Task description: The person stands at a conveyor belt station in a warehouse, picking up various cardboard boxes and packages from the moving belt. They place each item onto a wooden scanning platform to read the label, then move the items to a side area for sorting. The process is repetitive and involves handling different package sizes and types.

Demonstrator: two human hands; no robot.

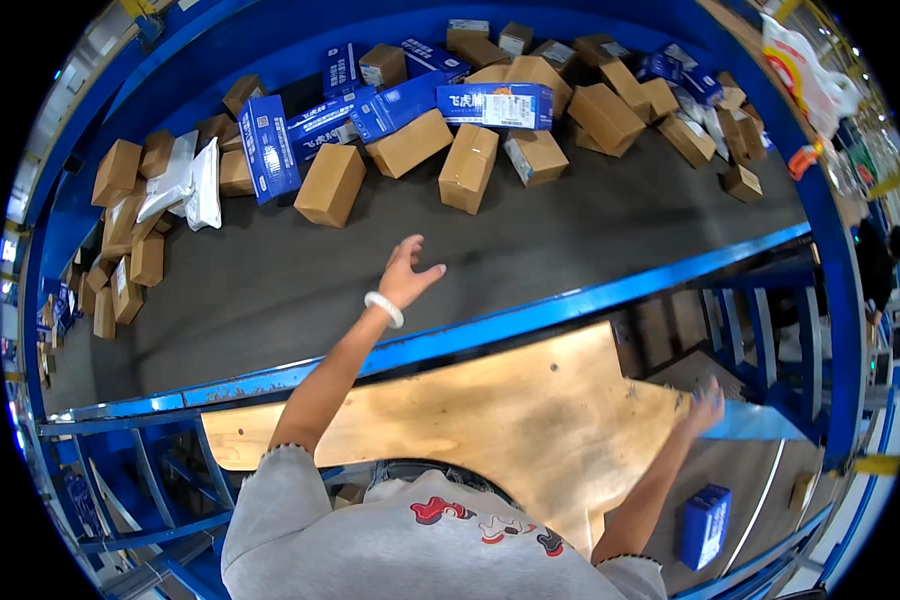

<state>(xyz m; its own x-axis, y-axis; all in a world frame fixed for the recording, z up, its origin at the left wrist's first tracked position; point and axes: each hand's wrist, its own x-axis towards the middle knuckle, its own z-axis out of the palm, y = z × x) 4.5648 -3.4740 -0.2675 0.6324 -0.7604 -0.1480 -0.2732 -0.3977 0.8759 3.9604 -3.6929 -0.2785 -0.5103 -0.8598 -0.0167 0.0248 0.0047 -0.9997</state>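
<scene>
While right hand point(707, 404) grips blue parcel point(755, 422), left hand point(408, 270) open.

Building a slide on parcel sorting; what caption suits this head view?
Left hand reaches open over the grey belt toward brown boxes; right hand touches a blue parcel.

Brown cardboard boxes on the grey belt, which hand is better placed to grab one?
Left. The left hand is open over the grey belt toward the brown cardboard boxes; the right hand touches a flat blue parcel.
</scene>
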